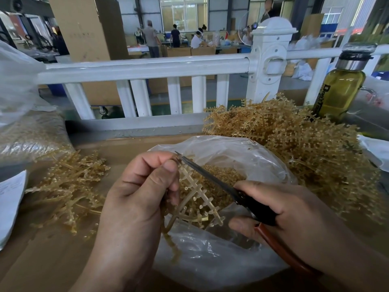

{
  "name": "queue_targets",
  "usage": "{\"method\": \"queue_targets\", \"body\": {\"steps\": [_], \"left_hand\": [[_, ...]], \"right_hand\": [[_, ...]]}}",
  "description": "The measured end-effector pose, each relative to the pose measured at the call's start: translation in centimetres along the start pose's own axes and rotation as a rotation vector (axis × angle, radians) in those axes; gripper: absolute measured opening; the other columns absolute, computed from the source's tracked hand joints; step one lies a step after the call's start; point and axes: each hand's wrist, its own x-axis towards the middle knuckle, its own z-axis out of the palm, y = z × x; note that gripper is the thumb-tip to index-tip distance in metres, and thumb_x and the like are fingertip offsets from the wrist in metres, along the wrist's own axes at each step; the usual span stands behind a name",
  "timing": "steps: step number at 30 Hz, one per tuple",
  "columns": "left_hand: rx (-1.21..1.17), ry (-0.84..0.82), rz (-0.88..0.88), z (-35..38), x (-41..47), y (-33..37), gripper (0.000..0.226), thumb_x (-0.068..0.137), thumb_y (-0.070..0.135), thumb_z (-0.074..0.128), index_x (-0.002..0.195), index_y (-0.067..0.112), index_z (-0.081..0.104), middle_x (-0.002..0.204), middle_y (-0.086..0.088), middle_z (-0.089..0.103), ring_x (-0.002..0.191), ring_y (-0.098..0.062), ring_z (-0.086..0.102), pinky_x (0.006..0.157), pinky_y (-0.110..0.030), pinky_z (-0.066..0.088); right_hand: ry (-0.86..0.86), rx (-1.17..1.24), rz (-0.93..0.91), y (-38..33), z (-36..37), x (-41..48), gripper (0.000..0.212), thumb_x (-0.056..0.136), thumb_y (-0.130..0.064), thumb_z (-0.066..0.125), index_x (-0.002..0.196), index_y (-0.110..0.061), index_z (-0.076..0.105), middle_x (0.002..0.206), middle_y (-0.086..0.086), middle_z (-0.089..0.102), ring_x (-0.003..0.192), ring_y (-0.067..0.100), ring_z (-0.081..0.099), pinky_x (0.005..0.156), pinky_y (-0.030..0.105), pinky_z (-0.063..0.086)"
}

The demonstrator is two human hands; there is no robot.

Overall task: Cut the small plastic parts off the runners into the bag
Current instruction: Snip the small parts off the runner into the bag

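Centre: the runner (196, 197), a tan ladder-like strip with small parts still on its side branches, held upright over the open mouth of the clear bag (252, 157). My left hand (139, 192) pinches its upper end between thumb and curled fingers; the lower end trails down over the near side of the bag. The snips (210, 178) cross in front of the runner from lower right to upper left, their dark blades close together and the tips just beside my left forefinger at the top of the strip. My right hand (284, 209) is wrapped round the handles, one black, one reddish-brown. Inside the bag lies a heap of loose cut parts (227, 175) of the same tan colour.

Surroundings: the bag rests on a brown table (117, 148). To its right, a large pile of runners (305, 148); to its left, a smaller, flatter pile (69, 186). Far left, a filled clear sack (27, 135) and a white sheet (10, 203). Behind the right pile stands a bottle (341, 89) of yellowish liquid with a metal collar. A white railing (147, 68) borders the table's far edge.
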Motion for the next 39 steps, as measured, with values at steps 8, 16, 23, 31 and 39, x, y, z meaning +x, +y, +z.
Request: {"method": "queue_targets", "body": {"steps": [8,16,23,31,39], "left_hand": [[-0.01,-0.015,0.004,0.2,-0.1,-0.2,0.006,0.081,0.025,0.066,0.08,0.023,0.072,0.065,-0.004,0.052,0.055,-0.014,0.045,0.053,-0.018,0.043],[-0.01,0.009,0.006,0.1,-0.1,-0.4,0.007,0.082,0.025,0.066,0.082,0.023,0.073,0.064,-0.002,0.053,0.055,-0.013,0.047,0.052,-0.017,0.043],[-0.012,0.0,-0.006,0.1,-0.1,-0.5,0.008,0.079,0.03,0.074,0.082,0.023,0.073,0.063,-0.001,0.052,0.053,-0.012,0.046,0.05,-0.017,0.042],[-0.004,0.021,-0.019,0.1,0.0,-0.6,0.02,0.074,0.042,0.076,0.076,0.023,0.07,0.061,0.001,0.05,0.052,-0.011,0.043,0.047,-0.016,0.04],[-0.031,0.098,-0.025,0.2,0.4,-1.1,0.025,0.067,0.043,0.077,0.074,0.02,0.071,0.055,-0.001,0.049,0.047,-0.013,0.042,0.046,-0.017,0.038]], "right_hand": [[0.041,-0.022,-0.038,0.0,0.1,0.2,0.046,0.083,-0.07,0.056,0.113,-0.036,0.058,0.076,-0.016,0.06,0.066,0.001,0.061,0.053,0.027,0.049],[0.052,-0.01,-0.028,0.0,0.3,0.2,0.048,0.083,-0.07,0.056,0.108,-0.03,0.06,0.077,-0.012,0.064,0.067,0.002,0.063,0.052,0.028,0.05],[0.022,-0.002,-0.016,-0.2,0.1,0.2,0.044,0.083,-0.068,0.056,0.107,-0.031,0.063,0.074,-0.016,0.059,0.064,0.0,0.06,0.052,0.02,0.046],[-0.025,-0.009,0.063,-0.9,0.0,0.2,0.045,0.081,-0.073,0.051,0.109,-0.038,0.06,0.078,-0.019,0.063,0.072,-0.001,0.063,0.059,0.019,0.049],[-0.07,-0.002,0.125,-1.7,-0.2,0.2,0.053,0.076,-0.08,0.047,0.112,-0.042,0.057,0.092,-0.026,0.066,0.083,-0.01,0.063,0.067,0.016,0.052]]}}
